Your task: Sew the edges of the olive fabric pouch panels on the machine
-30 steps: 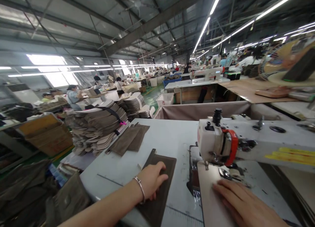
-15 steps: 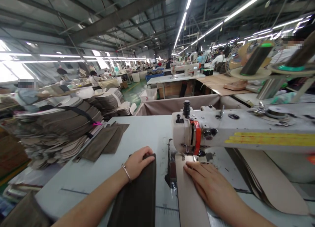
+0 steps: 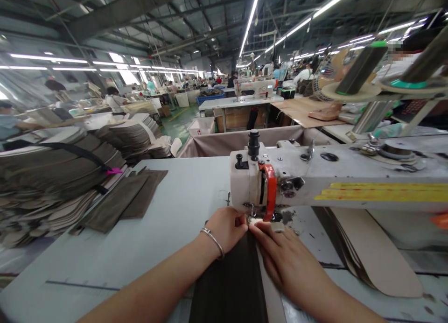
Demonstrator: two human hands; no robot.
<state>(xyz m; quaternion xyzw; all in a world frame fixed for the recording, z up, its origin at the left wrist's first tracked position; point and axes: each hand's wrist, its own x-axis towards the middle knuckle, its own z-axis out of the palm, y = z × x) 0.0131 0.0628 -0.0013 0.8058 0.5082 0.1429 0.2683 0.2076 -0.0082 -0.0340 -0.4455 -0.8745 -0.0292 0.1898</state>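
A dark brown fabric strip (image 3: 233, 285) runs from the front edge of the table up to the sewing machine (image 3: 254, 183). My left hand (image 3: 226, 227) pinches its far end close to the needle area. Beneath and to the right of it lies a beige panel (image 3: 275, 290), mostly covered. My right hand (image 3: 280, 246) rests flat on this panel, fingers stretched toward the presser foot, fingertips beside those of my left hand. The presser foot itself is partly hidden behind my fingers.
Two brown fabric pieces (image 3: 122, 199) lie on the table's left. Beyond them rise stacks of brown and beige panels (image 3: 63, 173). More beige panels (image 3: 378, 257) sit under the machine arm. Thread cones (image 3: 362, 68) stand at right; a fabric-lined bin (image 3: 217, 143) is behind the table.
My left hand has carried the brown strip rightward onto the beige panel, near the needle. My right hand stays on the panel. The view has shifted slightly right.
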